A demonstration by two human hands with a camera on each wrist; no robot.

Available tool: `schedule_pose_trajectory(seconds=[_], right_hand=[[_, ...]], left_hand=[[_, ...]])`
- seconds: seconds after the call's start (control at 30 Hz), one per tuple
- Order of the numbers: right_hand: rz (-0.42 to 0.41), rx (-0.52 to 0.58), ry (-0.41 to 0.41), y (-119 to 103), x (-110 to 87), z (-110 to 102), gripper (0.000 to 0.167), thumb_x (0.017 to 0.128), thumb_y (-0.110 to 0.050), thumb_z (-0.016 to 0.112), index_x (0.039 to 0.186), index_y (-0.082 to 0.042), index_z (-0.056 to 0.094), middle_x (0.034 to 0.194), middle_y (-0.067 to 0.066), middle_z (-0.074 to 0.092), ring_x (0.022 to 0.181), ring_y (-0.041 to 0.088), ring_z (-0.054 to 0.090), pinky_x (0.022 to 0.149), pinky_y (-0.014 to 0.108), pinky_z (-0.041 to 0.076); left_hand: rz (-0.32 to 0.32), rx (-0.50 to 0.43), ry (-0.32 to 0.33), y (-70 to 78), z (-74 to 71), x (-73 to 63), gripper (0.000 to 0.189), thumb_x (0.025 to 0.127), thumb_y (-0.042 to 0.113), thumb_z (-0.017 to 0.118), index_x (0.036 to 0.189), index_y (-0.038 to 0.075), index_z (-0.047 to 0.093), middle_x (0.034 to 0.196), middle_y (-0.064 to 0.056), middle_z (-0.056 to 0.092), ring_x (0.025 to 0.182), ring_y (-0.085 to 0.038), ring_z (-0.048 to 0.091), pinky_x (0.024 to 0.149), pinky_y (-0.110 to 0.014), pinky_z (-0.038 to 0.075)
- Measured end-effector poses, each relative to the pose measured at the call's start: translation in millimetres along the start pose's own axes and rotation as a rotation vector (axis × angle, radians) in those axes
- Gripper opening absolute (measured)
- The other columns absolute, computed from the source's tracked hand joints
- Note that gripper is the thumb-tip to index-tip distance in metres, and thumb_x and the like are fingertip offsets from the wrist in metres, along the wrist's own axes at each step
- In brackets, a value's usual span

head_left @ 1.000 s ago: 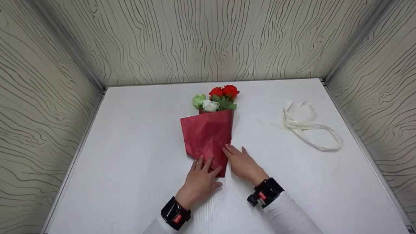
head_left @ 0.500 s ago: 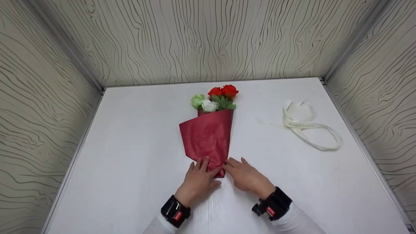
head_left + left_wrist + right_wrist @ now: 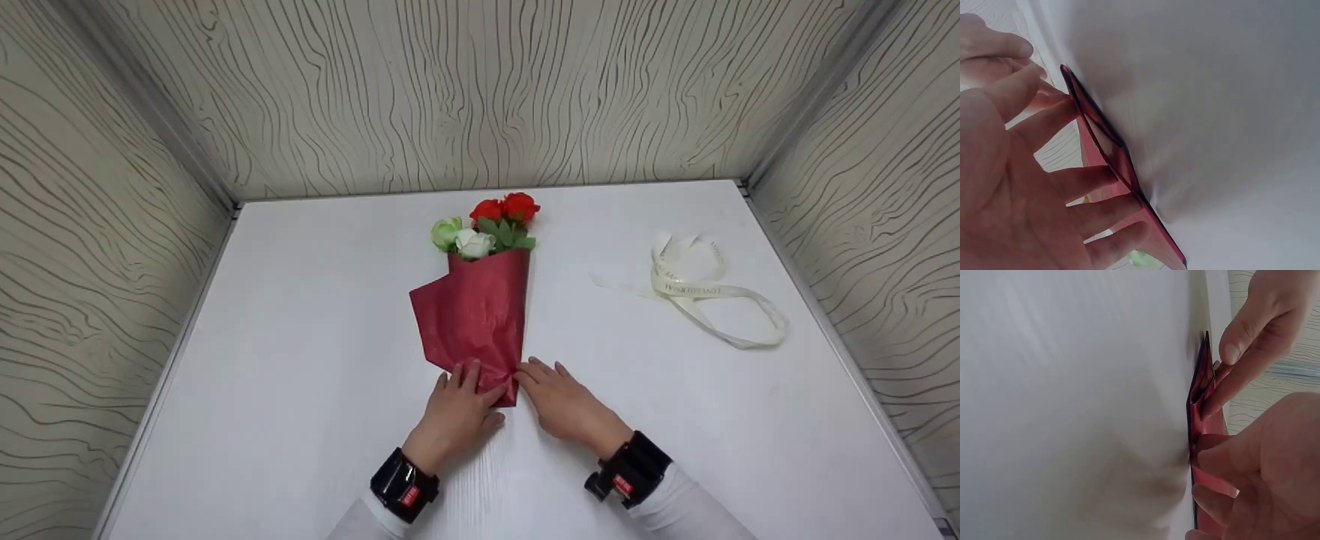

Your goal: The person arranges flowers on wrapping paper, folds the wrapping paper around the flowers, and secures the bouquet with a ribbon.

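Note:
A bouquet lies on the white table, wrapped in dark red wrapping paper (image 3: 487, 307). From its top stick out red roses (image 3: 519, 207), a white flower (image 3: 475, 243), a pale green flower (image 3: 447, 233) and green leaves. My left hand (image 3: 457, 412) lies across the lower left of the wrap, fingers spread and pressing on the paper. At the lower right edge, my right hand (image 3: 566, 401) pinches the paper between thumb and fingertips, and creases run out from there. The wrap's bottom opening (image 3: 1109, 135) shows in the left wrist view. The stems are hidden.
A cream ribbon (image 3: 697, 289) with printed lettering lies in loose loops on the right of the table (image 3: 300, 337). Wood-grain patterned panels (image 3: 465, 90) stand behind the table and on both sides.
My right hand has slid down the wrap's right edge to its lower end. The paper has gathered there, and the flowers and upper wrap have shifted slightly left. My left hand barely moved.

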State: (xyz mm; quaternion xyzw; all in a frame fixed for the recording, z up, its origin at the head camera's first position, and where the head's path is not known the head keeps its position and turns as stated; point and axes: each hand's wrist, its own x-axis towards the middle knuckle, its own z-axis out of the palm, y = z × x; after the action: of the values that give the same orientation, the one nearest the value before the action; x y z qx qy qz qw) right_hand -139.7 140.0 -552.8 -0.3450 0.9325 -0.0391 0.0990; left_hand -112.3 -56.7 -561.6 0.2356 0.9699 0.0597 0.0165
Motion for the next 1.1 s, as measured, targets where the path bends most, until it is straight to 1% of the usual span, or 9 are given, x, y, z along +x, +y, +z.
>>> schedule_pose_trajectory(seconds=[0.1, 0.23, 0.47, 0.67, 0.87, 1.1], right_hand=[[0.027, -0.004, 0.007, 7.2, 13.5, -1.8, 0.049, 0.083, -0.002, 0.046, 0.131, -0.003, 0.039, 0.136, 0.010, 0.035, 0.127, 0.029, 0.026, 0.097, 0.050, 0.026], [0.070, -0.015, 0.019, 20.2, 32.3, -3.9, 0.049, 0.084, -0.004, 0.046, 0.132, -0.003, 0.038, 0.138, 0.009, 0.033, 0.128, 0.029, 0.026, 0.097, 0.051, 0.025], [0.120, -0.012, 0.037, 42.2, 60.1, -8.1, 0.045, 0.089, -0.007, 0.039, 0.134, -0.005, 0.036, 0.140, 0.009, 0.031, 0.128, 0.030, 0.025, 0.097, 0.053, 0.024], [0.168, -0.018, 0.030, 57.8, 75.2, -13.1, 0.046, 0.091, -0.007, 0.036, 0.137, -0.006, 0.032, 0.142, 0.008, 0.027, 0.128, 0.030, 0.024, 0.097, 0.054, 0.023], [0.208, -0.013, 0.031, 69.3, 89.9, -17.1, 0.045, 0.092, -0.008, 0.036, 0.136, -0.004, 0.032, 0.142, 0.010, 0.026, 0.128, 0.032, 0.023, 0.097, 0.054, 0.022], [0.247, -0.017, -0.006, 80.4, 104.6, -21.9, 0.043, 0.095, -0.012, 0.030, 0.137, -0.003, 0.029, 0.143, 0.009, 0.023, 0.129, 0.032, 0.019, 0.097, 0.055, 0.020]], left_hand=[[-0.001, -0.006, -0.001, -2.1, -0.1, 0.6, 0.046, 0.082, 0.046, 0.055, 0.126, 0.032, 0.050, 0.129, -0.019, 0.042, 0.118, -0.041, 0.037, 0.089, -0.054, 0.033], [0.003, -0.020, -0.016, -2.7, -0.8, 0.5, 0.046, 0.082, 0.046, 0.055, 0.125, 0.032, 0.051, 0.131, -0.019, 0.041, 0.119, -0.041, 0.036, 0.089, -0.055, 0.033], [-0.001, -0.019, -0.027, -2.9, -1.0, 1.2, 0.048, 0.080, 0.046, 0.059, 0.125, 0.032, 0.051, 0.132, -0.019, 0.040, 0.120, -0.041, 0.035, 0.089, -0.054, 0.033], [-0.022, -0.043, -0.054, -2.0, -0.4, 3.1, 0.048, 0.079, 0.044, 0.061, 0.125, 0.033, 0.051, 0.132, -0.017, 0.039, 0.121, -0.041, 0.033, 0.088, -0.055, 0.033], [-0.040, -0.076, -0.056, 0.1, -1.5, 3.8, 0.047, 0.078, 0.041, 0.062, 0.124, 0.032, 0.052, 0.132, -0.018, 0.039, 0.121, -0.041, 0.032, 0.088, -0.055, 0.032], [-0.073, -0.096, -0.109, 0.9, -1.6, 5.9, 0.049, 0.078, 0.042, 0.063, 0.125, 0.033, 0.051, 0.135, -0.016, 0.038, 0.123, -0.040, 0.029, 0.090, -0.055, 0.031]])
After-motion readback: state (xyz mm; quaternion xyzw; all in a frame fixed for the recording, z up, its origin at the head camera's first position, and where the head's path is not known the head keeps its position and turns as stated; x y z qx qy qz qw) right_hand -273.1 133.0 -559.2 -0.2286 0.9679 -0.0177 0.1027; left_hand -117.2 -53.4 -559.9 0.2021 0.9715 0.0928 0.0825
